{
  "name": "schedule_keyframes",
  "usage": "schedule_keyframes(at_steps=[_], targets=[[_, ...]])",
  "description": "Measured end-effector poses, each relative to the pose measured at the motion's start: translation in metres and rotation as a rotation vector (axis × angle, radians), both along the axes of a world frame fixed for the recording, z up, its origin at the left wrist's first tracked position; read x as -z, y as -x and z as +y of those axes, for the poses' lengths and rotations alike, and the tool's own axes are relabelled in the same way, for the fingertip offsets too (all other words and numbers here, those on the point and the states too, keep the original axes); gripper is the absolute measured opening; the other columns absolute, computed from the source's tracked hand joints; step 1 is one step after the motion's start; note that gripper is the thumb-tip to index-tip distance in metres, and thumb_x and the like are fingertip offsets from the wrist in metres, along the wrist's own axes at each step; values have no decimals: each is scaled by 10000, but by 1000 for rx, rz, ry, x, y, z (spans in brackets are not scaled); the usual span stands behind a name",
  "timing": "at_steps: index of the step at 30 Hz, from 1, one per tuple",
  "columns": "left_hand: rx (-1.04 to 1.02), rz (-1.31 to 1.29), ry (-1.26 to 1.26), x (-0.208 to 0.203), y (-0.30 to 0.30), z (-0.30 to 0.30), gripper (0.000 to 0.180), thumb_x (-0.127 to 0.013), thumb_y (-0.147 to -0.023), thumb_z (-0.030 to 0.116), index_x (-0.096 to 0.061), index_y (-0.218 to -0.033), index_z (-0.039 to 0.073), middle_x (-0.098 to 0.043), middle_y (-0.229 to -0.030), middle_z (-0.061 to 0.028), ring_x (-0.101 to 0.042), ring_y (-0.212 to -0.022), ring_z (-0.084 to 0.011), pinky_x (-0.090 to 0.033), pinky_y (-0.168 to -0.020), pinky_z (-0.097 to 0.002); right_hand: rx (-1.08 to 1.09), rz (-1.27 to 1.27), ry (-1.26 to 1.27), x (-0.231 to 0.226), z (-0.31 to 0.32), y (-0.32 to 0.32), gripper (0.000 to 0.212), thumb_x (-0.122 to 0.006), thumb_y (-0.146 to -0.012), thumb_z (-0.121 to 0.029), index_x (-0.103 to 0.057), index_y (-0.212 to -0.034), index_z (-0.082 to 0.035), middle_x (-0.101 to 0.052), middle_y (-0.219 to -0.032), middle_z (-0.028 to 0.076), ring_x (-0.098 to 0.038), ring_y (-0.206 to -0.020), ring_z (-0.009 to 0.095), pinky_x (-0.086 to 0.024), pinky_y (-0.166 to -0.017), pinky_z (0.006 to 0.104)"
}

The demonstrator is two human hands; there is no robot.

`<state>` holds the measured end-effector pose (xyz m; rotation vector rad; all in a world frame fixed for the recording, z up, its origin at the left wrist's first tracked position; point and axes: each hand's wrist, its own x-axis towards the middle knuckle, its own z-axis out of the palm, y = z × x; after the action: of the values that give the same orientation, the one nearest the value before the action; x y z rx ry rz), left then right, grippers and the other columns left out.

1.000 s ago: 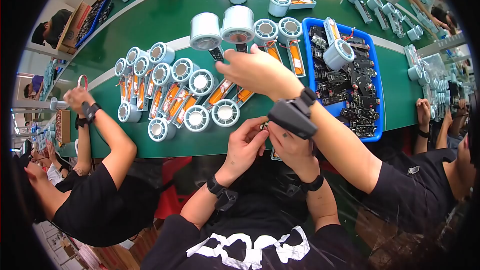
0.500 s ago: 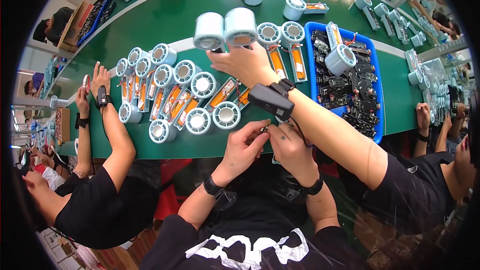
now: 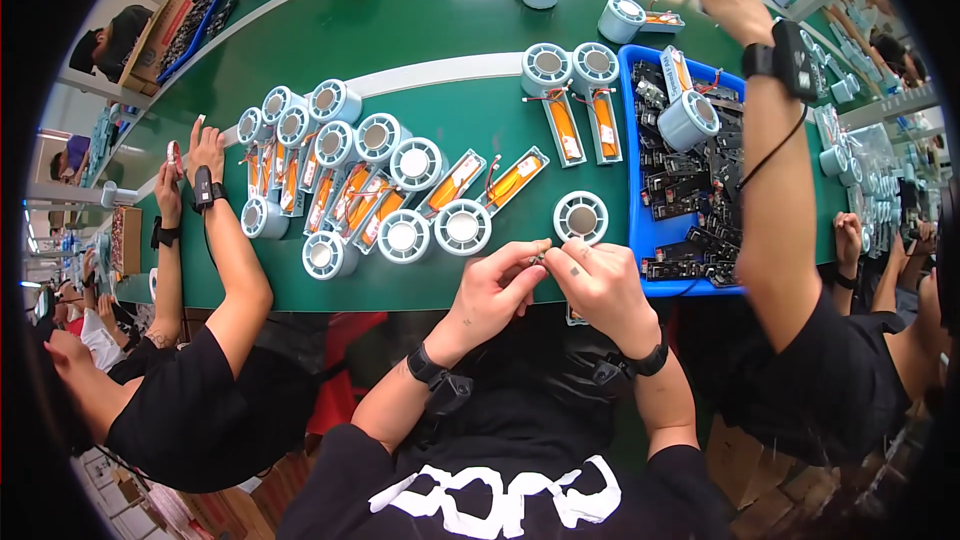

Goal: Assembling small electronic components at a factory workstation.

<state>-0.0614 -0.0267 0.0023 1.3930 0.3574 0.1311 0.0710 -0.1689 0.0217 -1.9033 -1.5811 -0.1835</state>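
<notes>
At the near edge of the table, my left hand (image 3: pixel 500 285) and my right hand (image 3: pixel 600 290) meet, fingertips pinched round a small greenish part (image 3: pixel 538 260). It is too small and covered to name. Just beyond my right hand lies a pale blue fan (image 3: pixel 581 217) with a round slotted head; the right hand hides most of its handle. To the left, several similar fans (image 3: pixel 462 227) lie grouped, their open handles showing orange cells (image 3: pixel 517 178) and thin wires. Two more open-handled fans (image 3: pixel 562 130) lie farther off.
At right stands a blue bin (image 3: pixel 634 180) of black parts, a fan (image 3: pixel 689 118) resting on top. A co-worker's arm (image 3: pixel 785 180) reaches past it to the far right. Another co-worker's hands (image 3: pixel 205 155) are at left. A pale strip (image 3: pixel 440 72) crosses the green table.
The right-hand co-worker's arm has swung from in front of me to the far right, with the two fans it carried. The fan beyond my hands now shows. My hands stay pinched together.
</notes>
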Motion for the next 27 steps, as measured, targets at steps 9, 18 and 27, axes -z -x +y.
schedule_keyframes(at_steps=[9, 18, 27], targets=[[57, -47, -5, 2, -1, 3, 321, -586, -1007, 15, -616, -1326, 18, -701, -913, -48, -558, -580, -52, -454, -506, -207, -41, -5, 25, -6, -5, -10, 155, -710, -788, -90, -612, -904, -60, -581, -786, 57, -649, -604, 216, -513, -539, 343], [84, -59, 10, 9, 2, 12, 326, -542, -1006, -23, -606, -1325, 0, -703, -946, -76, -576, -590, -68, -453, -510, -202, -108, -30, 61, -1, -5, -15, 130, -704, -868, -139, -599, -879, -64, -547, -774, 60, -668, -606, 201, -531, -522, 322], [97, -72, -49, 8, -5, 1, 281, -574, -1005, 11, -645, -1276, 7, -703, -906, -51, -571, -596, -51, -460, -515, -206, -103, -35, 66, 1, -10, -23, 161, -727, -834, -125, -617, -933, -62, -536, -773, 50, -650, -594, 212, -519, -507, 346]])
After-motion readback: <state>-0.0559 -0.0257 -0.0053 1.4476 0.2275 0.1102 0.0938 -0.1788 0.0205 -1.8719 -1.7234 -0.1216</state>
